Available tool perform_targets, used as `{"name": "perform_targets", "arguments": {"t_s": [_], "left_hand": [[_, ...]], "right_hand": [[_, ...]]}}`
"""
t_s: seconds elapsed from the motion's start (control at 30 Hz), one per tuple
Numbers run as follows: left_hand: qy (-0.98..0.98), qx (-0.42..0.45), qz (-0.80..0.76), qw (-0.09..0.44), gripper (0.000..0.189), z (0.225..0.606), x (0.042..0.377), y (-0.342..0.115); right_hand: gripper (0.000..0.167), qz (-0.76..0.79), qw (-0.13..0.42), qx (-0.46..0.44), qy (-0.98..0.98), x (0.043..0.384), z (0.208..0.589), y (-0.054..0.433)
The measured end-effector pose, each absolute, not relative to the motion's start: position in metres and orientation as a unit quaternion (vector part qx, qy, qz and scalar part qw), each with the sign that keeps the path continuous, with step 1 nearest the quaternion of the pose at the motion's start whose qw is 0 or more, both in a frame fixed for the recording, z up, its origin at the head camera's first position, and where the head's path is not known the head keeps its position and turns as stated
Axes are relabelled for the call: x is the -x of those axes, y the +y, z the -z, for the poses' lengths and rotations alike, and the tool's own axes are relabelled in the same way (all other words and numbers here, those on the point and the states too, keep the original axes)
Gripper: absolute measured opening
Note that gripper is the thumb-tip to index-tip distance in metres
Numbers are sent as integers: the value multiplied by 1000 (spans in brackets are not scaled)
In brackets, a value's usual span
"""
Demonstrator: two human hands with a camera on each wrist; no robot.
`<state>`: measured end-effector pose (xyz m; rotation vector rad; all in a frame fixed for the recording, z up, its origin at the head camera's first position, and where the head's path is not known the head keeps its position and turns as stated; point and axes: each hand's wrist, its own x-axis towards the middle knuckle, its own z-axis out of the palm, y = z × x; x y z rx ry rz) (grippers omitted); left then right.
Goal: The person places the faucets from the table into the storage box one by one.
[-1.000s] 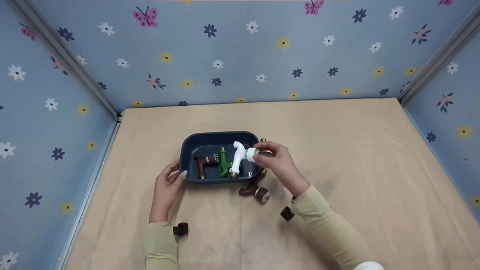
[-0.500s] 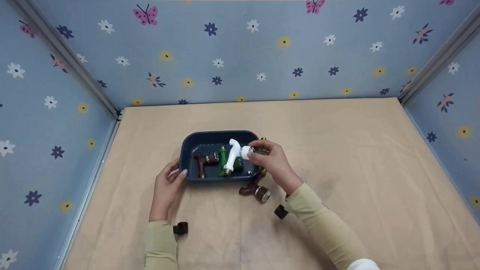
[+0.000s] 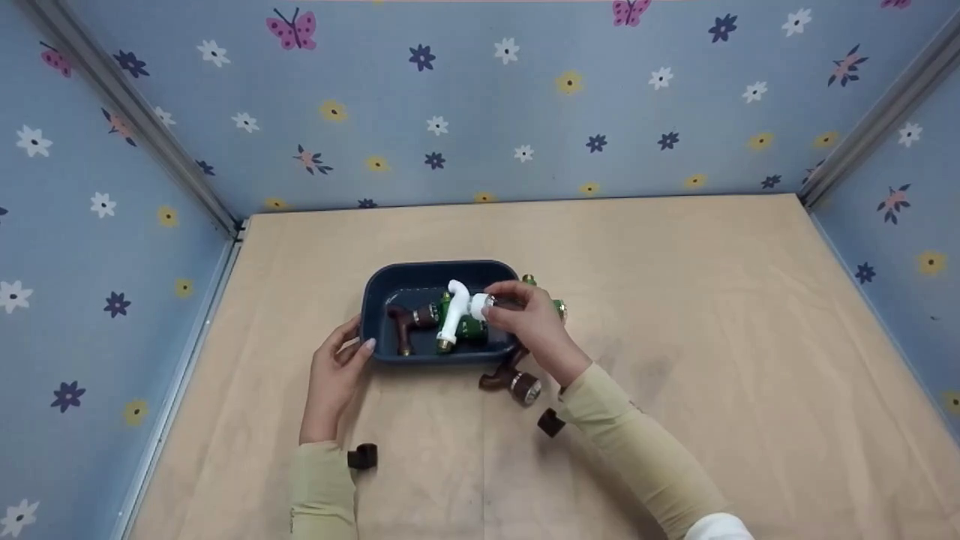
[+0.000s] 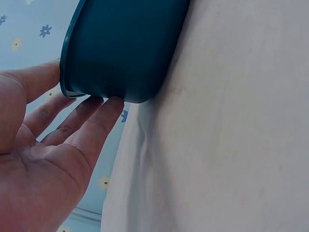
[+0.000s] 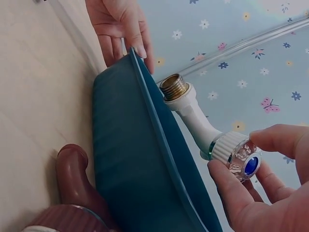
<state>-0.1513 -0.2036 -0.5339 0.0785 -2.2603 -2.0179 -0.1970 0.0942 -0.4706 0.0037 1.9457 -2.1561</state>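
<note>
Clearly, the right hand (image 3: 536,324) is angled up and leftward from the lower right of the head view, its grip pinching the knob (image 5: 241,157) of a white tap (image 3: 452,316) between thumb and fingers. That tap hangs near the frame's centre, over the blue tub (image 3: 442,361). At centre left, the left hand (image 3: 335,375) points nearly straight up, its grip holding the tub's side, thumb at the rim, fingers against the outer wall. A brown tap (image 3: 402,324) and a green tap (image 3: 473,328) lie inside; a second brown tap (image 3: 512,380) lies on the desk (image 3: 675,285) below.

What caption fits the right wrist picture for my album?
Right hand pinches a white tap by its knob above a teal tub.
</note>
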Motion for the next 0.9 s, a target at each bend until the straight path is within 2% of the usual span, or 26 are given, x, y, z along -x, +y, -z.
{"name": "perform_targets", "arguments": {"t_s": [0.37,0.6,0.9], "left_hand": [[-739,-24,671,56,49,533,150,-203],[-744,-21,665,63,49,536,152,-203],[-732,-15,679,55,48,534,150,-204]], "right_hand": [[37,729,133,16,672,197,475,90],[28,718,122,11,685,199,480,85],[35,735,130,9,665,203,481,74]]}}
